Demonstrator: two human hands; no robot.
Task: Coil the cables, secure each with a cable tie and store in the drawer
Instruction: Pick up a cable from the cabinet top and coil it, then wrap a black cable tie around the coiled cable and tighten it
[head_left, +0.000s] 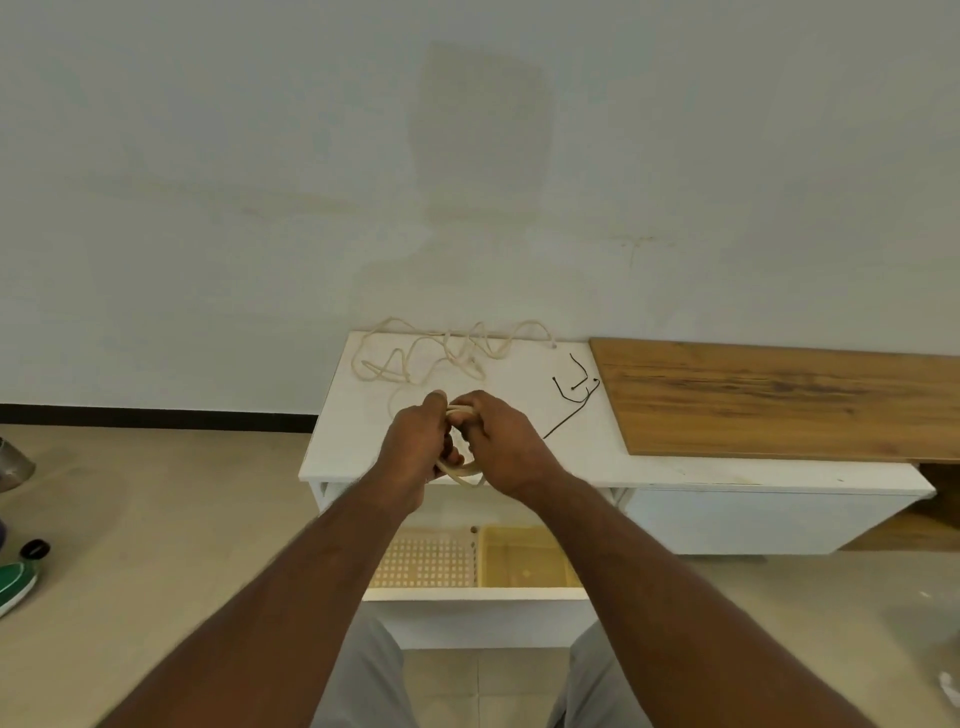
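Both hands, L hand (415, 441) & R hand (506, 447), grip cream cable (460, 470) coil; no readable writing.

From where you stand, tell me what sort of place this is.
Probably a plain room at home or in a small office: a low white cabinet against a bare wall, its open drawer holding organiser bins, a tiled floor and a green shoe.

Both my bare forearms reach forward and converge, wrists nearly level. My left hand (415, 441) is curled, knuckles up, thumb toward the top, gripping the cable (460, 470) coil. My right hand (501, 441) faces it, just beside and touching, fingers bent around the same loops, its back turned up toward me.
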